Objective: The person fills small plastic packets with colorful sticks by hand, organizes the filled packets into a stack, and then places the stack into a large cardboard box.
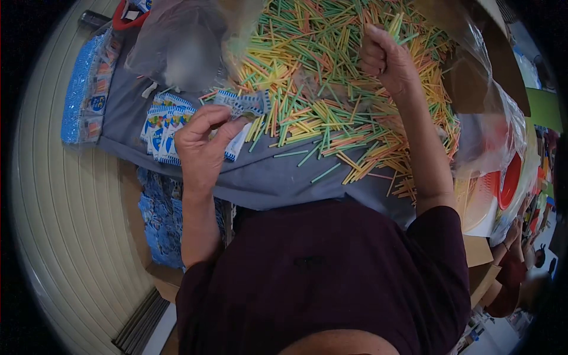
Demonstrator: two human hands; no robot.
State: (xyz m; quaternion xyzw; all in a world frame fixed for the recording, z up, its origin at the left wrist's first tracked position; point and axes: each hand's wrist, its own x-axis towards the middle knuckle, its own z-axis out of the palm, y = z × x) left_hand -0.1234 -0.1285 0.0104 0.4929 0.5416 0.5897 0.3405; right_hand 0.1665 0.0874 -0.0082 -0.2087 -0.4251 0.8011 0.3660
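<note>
The packet (251, 103) pinched by the nearer left hand (201, 142) lies toward nine o'clock from the curled right hand (390, 62), whose hold I cannot tell.

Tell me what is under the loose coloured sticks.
Along the near edge, grey cloth shows beneath the loose coloured sticks. Farther back, the heap is too dense: whatever lies under it is covered and cannot be seen.
</note>
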